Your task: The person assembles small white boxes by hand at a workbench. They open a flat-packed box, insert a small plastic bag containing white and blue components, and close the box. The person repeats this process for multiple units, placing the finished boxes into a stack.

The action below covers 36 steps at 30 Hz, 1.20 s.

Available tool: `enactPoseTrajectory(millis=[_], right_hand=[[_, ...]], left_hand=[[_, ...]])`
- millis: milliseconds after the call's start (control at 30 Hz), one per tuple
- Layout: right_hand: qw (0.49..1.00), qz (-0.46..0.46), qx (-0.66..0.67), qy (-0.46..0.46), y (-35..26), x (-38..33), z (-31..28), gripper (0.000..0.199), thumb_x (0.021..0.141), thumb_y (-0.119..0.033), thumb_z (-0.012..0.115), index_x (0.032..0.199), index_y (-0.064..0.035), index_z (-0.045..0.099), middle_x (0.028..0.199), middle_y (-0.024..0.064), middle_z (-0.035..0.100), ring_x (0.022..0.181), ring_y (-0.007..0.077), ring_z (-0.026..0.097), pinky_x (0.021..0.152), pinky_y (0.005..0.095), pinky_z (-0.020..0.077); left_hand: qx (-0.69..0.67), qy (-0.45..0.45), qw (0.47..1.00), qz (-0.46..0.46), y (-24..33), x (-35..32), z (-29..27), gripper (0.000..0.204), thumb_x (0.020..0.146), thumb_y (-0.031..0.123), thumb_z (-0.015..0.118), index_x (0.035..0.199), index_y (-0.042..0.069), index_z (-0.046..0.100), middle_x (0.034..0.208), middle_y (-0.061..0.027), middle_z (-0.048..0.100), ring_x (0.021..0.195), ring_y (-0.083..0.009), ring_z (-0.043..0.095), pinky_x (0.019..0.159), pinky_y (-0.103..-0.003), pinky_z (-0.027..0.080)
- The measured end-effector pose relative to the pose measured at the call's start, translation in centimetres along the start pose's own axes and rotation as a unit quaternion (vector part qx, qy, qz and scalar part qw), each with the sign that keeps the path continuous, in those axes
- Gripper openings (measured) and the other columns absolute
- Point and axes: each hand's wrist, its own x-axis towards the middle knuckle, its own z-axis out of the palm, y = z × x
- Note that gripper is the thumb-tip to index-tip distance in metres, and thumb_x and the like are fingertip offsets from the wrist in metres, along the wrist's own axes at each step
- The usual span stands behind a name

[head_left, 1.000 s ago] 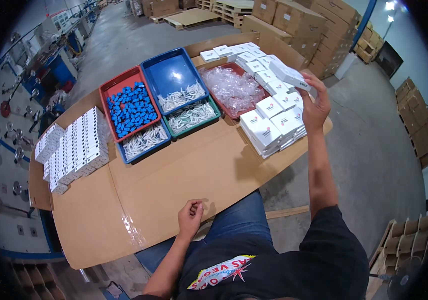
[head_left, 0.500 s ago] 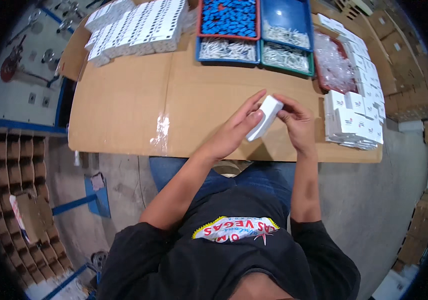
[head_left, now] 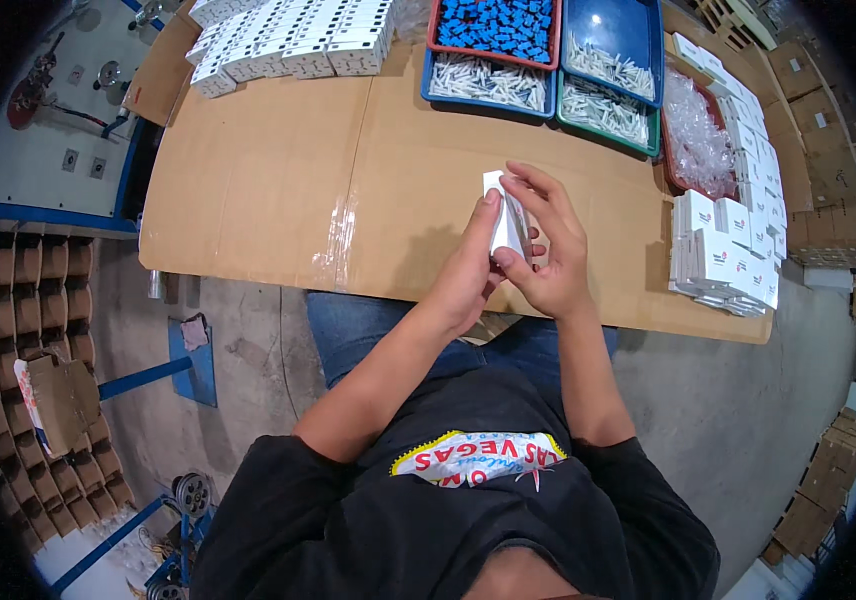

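A small white carton (head_left: 505,236) is held upright over the near edge of the cardboard-covered table, between my two hands. My left hand (head_left: 462,278) grips it from the left, the thumb lying along its side near the top. Around its right side close the fingers and thumb of my right hand (head_left: 561,262), with fingertips at the upper end. The carton's far side and some of my left fingers are hidden. Whether its end flap is up or folded in, I cannot tell.
Rows of white boxes (head_left: 320,38) stand at the back left. Trays hold blue pieces (head_left: 496,28) and white sticks (head_left: 488,82). A red tray of clear plastic pieces (head_left: 696,135) sits at the right, beside stacked white cartons (head_left: 723,255). Cardboard (head_left: 258,190) covers the tabletop.
The carton has turned more upright and shifted slightly left. My right hand has moved from its upper end to wrap around its right side. The view has shifted slightly.
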Motion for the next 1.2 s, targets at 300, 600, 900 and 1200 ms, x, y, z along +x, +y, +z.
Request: enactPoseTrajectory(millis=[300, 600, 900, 1200], right_hand=[[0.999, -0.037, 0.028, 0.027, 1.1, -0.6, 2.0, 0.062, 0.09, -0.035, 0.069, 0.136, 0.005, 0.06, 0.14, 0.0258, 0.059, 0.125, 0.0399, 0.06, 0.105, 0.0446, 0.0477], [0.999, -0.041, 0.0, 0.034, 1.2, -1.3, 2.8, 0.063, 0.103, -0.042, 0.055, 0.141, 0.0082, 0.054, 0.142, 0.0282, 0.057, 0.128, 0.0442, 0.058, 0.108, 0.0461, 0.0463], [0.998, -0.04, -0.025, 0.052, 1.0, -1.8, 3.9, 0.058, 0.108, -0.039, 0.047, 0.139, 0.0107, 0.054, 0.138, 0.0294, 0.06, 0.125, 0.0457, 0.061, 0.106, 0.0459, 0.0484], [0.995, -0.043, -0.032, 0.079, 1.5, -2.2, 4.2, 0.059, 0.109, -0.041, 0.045, 0.136, 0.0107, 0.057, 0.135, 0.0287, 0.063, 0.122, 0.0444, 0.064, 0.103, 0.0453, 0.0514]], left_hand=[[-0.079, 0.044, 0.996, -0.023, 0.5, -1.1, 1.1, 0.053, 0.105, 0.058, 0.045, 0.135, 0.015, 0.052, 0.116, -0.0043, 0.062, 0.108, -0.0176, 0.064, 0.089, -0.035, 0.055], [-0.091, 0.108, 0.99, 0.015, -0.4, -0.9, 1.6, 0.051, 0.104, 0.056, 0.048, 0.13, 0.013, 0.055, 0.113, -0.0031, 0.062, 0.106, -0.0151, 0.062, 0.091, -0.033, 0.052], [-0.093, 0.157, 0.982, 0.049, -0.8, -0.5, 1.8, 0.048, 0.103, 0.054, 0.051, 0.125, 0.012, 0.057, 0.108, -0.0014, 0.062, 0.102, -0.0145, 0.061, 0.091, -0.033, 0.05], [-0.092, 0.147, 0.983, 0.066, -1.3, -0.4, 1.6, 0.05, 0.103, 0.053, 0.053, 0.128, 0.01, 0.056, 0.111, -0.0027, 0.06, 0.104, -0.0147, 0.059, 0.092, -0.033, 0.049]])
